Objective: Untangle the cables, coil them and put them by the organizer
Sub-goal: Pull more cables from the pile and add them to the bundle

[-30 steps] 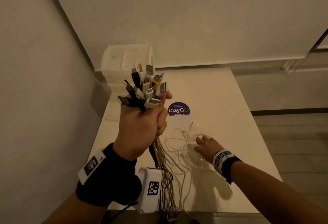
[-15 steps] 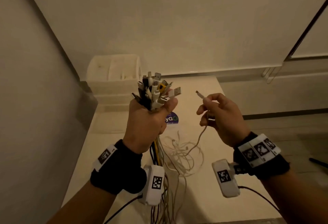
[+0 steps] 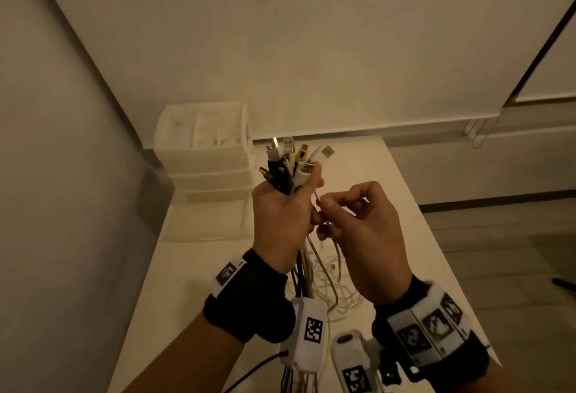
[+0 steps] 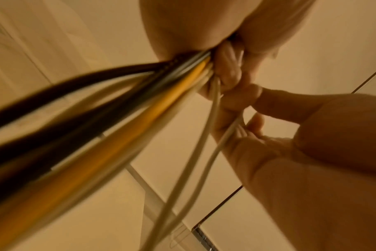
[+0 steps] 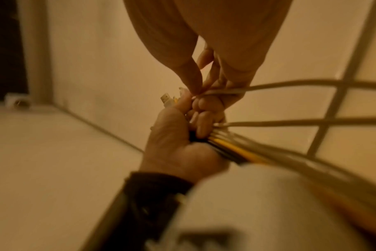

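Observation:
My left hand (image 3: pixel 282 215) is raised above the white table (image 3: pixel 405 205) and grips a bundle of cables (image 3: pixel 290 165), black, white and yellow, with the plug ends sticking up out of the fist. The cable lengths (image 4: pixel 110 108) hang down from the fist to the table. My right hand (image 3: pixel 352 224) is right beside the left fist and pinches the end of a thin white cable (image 3: pixel 318 199) between thumb and forefinger. That white cable (image 5: pixel 290 84) trails down to a loose white tangle (image 3: pixel 336 283) on the table.
A white plastic organizer with stacked drawers (image 3: pixel 205 149) stands at the table's back left corner, against the walls. A flat white tray (image 3: pixel 205 221) lies in front of it. The table's right edge borders open floor.
My right hand rose from the white tangle on the table with one cable end and moved left until it met the left fist. The left hand kept its grip on the bundle.

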### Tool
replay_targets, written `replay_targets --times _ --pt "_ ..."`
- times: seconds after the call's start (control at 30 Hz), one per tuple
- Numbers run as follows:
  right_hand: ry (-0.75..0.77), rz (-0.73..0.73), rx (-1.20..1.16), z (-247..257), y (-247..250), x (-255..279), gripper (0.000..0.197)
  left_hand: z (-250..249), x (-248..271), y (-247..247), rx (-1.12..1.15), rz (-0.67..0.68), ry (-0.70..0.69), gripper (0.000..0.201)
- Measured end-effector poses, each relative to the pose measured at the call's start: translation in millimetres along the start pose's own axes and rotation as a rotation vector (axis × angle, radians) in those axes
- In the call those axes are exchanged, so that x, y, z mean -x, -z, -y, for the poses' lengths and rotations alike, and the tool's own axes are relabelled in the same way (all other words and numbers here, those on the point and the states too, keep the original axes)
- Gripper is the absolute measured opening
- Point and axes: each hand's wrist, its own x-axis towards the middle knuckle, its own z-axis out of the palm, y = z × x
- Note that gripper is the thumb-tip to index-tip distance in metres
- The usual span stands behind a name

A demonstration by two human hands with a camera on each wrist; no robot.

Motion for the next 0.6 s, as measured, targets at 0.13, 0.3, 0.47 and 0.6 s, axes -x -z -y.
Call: replay_targets --times 0.13,0.3,0.47,0.6 --pt "0.093 0.175 0.325 -23.6 8.3 13.8 0.010 -14.7 -14.6 18.1 0.173 -0.077 -0.017 0.037" --pt "-0.010 0.437 0.467 -70.5 47.3 21.8 0.022 -41.5 -26.1 55.0 0.317 -0.038 -0.035 0.043" --pt "-0.149 0.480 0.657 -85.0 82.3 16.0 0.034 -60.5 -29.0 96.6 0.262 -0.027 -0.100 0.045" --pt "-0.200 0.321 0.659 -72.8 87.3 9.7 0.045 -57.2 -10.1 95.4 -0.030 0.126 -0.144 0.030"
